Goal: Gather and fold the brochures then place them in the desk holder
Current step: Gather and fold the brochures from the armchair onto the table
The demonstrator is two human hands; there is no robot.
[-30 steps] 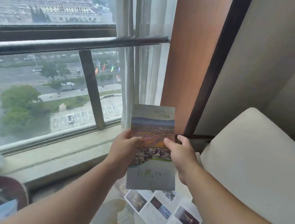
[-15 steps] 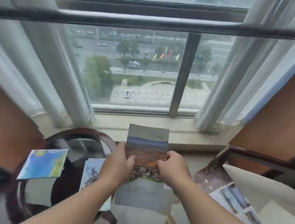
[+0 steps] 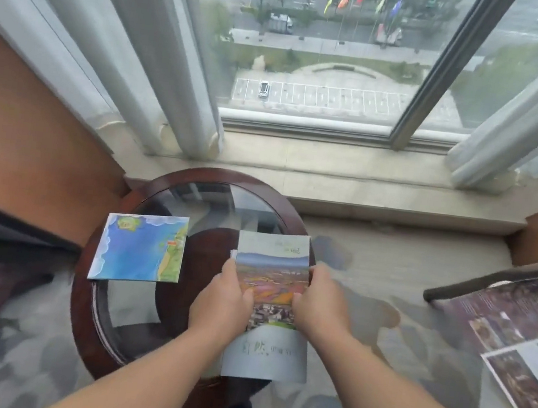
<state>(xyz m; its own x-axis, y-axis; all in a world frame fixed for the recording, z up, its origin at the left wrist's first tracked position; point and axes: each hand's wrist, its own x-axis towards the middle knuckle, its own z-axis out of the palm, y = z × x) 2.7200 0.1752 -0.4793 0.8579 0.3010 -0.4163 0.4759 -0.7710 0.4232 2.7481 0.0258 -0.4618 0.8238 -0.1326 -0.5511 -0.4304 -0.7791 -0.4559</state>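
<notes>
Grey brochure [image 3: 272, 265] between both hands [image 3: 273, 309]

I see a round bench [image 3: 88, 310] with a dark wood rim and glass top below and left of the grip. Beyond the grip, a pale stone sill [image 3: 350, 166] runs under a large window [image 3: 329, 58]. Sheer white curtains [image 3: 127, 50] hang at both sides. Orange-brown wall panels [image 3: 29, 157] flank the sill. Patterned grey carpet [image 3: 403, 288] covers the floor. Daylight enters.
</notes>
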